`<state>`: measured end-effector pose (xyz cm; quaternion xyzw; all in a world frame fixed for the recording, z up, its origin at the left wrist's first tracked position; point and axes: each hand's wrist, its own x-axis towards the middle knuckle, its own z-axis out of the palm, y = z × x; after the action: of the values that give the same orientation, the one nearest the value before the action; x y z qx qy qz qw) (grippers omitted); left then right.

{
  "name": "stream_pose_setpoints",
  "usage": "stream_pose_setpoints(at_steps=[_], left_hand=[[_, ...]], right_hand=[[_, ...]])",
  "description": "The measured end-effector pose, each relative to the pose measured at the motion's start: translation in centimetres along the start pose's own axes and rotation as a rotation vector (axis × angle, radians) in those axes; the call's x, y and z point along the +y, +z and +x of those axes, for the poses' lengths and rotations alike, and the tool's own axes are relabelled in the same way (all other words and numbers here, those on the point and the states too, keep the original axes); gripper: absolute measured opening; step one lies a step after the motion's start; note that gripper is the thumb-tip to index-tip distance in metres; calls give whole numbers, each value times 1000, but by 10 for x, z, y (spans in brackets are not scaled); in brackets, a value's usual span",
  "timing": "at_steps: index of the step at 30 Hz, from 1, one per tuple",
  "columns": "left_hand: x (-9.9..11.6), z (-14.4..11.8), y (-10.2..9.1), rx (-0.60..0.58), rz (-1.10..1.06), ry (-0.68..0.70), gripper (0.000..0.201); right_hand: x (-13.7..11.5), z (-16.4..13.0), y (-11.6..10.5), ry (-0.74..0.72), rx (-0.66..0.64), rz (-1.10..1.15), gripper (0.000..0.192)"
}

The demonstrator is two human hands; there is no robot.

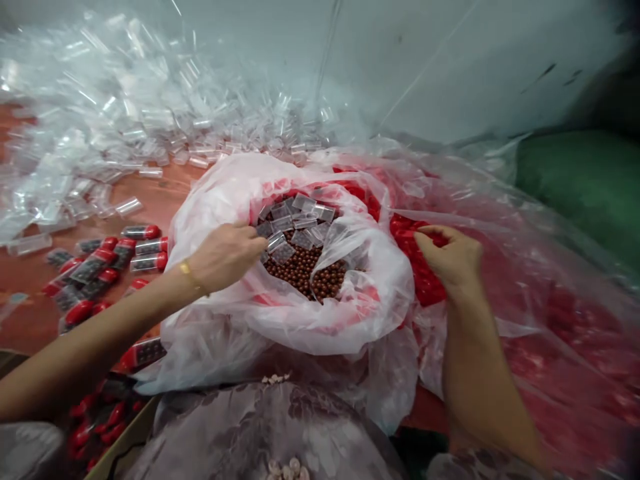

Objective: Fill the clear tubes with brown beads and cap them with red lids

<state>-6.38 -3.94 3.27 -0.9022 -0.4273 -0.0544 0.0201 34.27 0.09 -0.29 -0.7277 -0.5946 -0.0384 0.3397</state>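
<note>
Two hands at a bag — left hand point(227, 257) pinching clear tubes point(295, 223) over brown beads point(305, 270), right hand point(450, 257) closed on red caps point(425, 280).

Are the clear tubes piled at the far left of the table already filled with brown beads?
No: the clear tubes in the far pile look empty and uncapped, while the filled tubes with red caps lie nearer, beside the left hand.

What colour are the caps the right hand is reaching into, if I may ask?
Red; the caps show in the head view.
</note>
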Motion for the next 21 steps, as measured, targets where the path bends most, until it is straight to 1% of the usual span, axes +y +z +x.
stream_pose_setpoints(at_steps=[1,2,3,4,6,8,9,11,13,15,17,19,21], left_hand=[[5,15,6,-62,11,47,24],[9,28,12,-105,22,77,24],[12,40,18,-141,31,83,24],[14,51,24,-180,35,64,23],[18,69,34,-284,26,-21,26],[21,81,41,-392,5,-106,36],[23,85,43,-423,-6,-124,39],[27,88,46,-425,-27,-111,40],[30,88,46,-398,-44,-91,35],[33,85,44,-432,-24,-59,29],[36,82,42,-505,42,3,25],[40,81,43,-537,103,83,22],[46,82,47,-477,64,130,19]], right_hand=[[-14,-5,-4,15,1,4,22],[-28,-11,-6,-12,-19,21,22],[-42,-17,-8,-73,-51,41,20],[-54,-24,-7,-153,-85,43,17],[-71,-36,-2,-327,-103,-16,12],[-81,-45,6,-479,-55,-133,9],[-83,-48,11,-537,-18,-181,9],[-83,-50,20,-628,37,-200,9],[-81,-50,26,-695,42,-110,8],[-78,-50,29,-746,11,3,8],[-76,-50,31,-761,-14,51,11],[-74,-52,32,-734,-9,33,18],[-73,-54,33,-697,13,0,24]])
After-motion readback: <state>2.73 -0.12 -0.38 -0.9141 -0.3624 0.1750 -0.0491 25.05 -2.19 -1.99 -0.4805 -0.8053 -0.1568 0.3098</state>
